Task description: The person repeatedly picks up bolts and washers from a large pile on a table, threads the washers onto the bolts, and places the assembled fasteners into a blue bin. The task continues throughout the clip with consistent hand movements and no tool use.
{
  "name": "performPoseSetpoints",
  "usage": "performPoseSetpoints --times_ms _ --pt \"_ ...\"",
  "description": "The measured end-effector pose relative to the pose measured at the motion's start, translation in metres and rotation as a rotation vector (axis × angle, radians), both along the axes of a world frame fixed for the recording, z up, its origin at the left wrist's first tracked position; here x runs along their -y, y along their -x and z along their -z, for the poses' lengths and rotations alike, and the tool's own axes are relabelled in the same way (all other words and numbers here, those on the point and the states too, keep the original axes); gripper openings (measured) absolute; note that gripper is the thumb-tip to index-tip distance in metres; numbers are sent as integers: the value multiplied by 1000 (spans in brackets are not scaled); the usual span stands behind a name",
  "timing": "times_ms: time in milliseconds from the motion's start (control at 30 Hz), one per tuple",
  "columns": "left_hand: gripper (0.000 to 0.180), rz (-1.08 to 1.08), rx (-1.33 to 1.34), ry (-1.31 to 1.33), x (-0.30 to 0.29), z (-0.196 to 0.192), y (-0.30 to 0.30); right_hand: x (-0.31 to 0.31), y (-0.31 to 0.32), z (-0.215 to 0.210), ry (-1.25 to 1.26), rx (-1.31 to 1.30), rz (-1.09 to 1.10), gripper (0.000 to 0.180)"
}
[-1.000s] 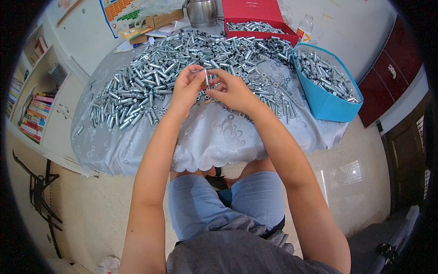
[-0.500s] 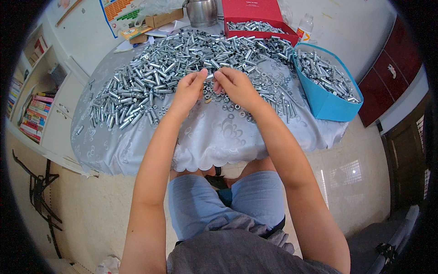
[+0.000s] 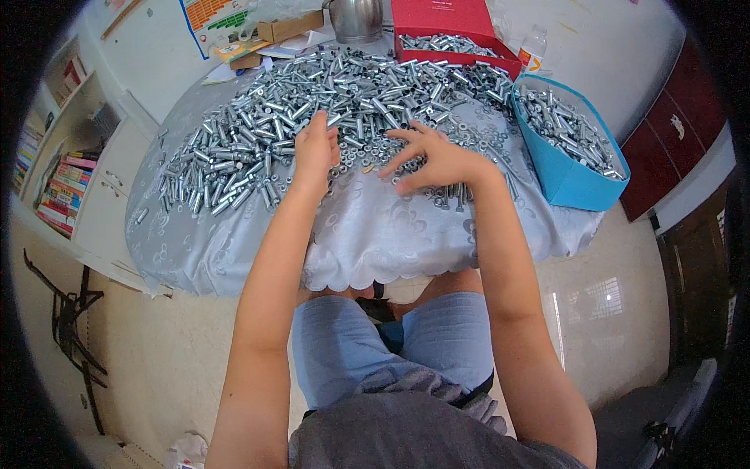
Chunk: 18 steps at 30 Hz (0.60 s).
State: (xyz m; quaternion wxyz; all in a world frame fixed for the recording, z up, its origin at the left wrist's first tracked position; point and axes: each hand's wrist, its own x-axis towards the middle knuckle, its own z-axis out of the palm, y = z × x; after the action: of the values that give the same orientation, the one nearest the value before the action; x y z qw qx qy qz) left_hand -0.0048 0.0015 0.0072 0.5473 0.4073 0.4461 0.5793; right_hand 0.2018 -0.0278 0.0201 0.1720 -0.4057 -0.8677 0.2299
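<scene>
In the head view, my two hands have parted: a second ago they met over one slim metal piece, and half a second ago that piece lay crosswise between my fingertips; now nothing bridges them. I judge that the two-handed handling of that piece is over or paused. My right hand [image 3: 437, 160] is turned palm toward the left, its fingers spread wide with nothing visible between them, over the small nuts and rings [image 3: 351, 162] at the near edge of the heap. My left hand [image 3: 314, 160] stands beside the heap of metal cylinders [image 3: 234, 148], its fingers curled to the right and one tip pointing away from me; whether they pinch anything I cannot tell. So I cannot say where the slim piece is, whether hidden in that left hand or lying among the others, nor which way it points. The loose cylinders in the heap lie with their long axes every which way; the slim bolts [image 3: 447, 197] just below my right wrist run roughly away from me, heads on the near side. More metal pieces fill the blue bin [image 3: 582, 191] at the right and the red box [image 3: 437, 17] at the far edge.
</scene>
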Motion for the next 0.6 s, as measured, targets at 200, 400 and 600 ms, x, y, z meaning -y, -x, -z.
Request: performPoseSetpoints --times_ms 200,400,600 --pt "38 32 -1 -10 -2 2 1 4 -1 -3 55 179 -5 38" --pt "39 16 -19 2 -4 3 0 1 1 6 -17 166 80 29" --pt "38 25 -38 9 -2 2 -1 -6 5 15 -173 31 20 17"
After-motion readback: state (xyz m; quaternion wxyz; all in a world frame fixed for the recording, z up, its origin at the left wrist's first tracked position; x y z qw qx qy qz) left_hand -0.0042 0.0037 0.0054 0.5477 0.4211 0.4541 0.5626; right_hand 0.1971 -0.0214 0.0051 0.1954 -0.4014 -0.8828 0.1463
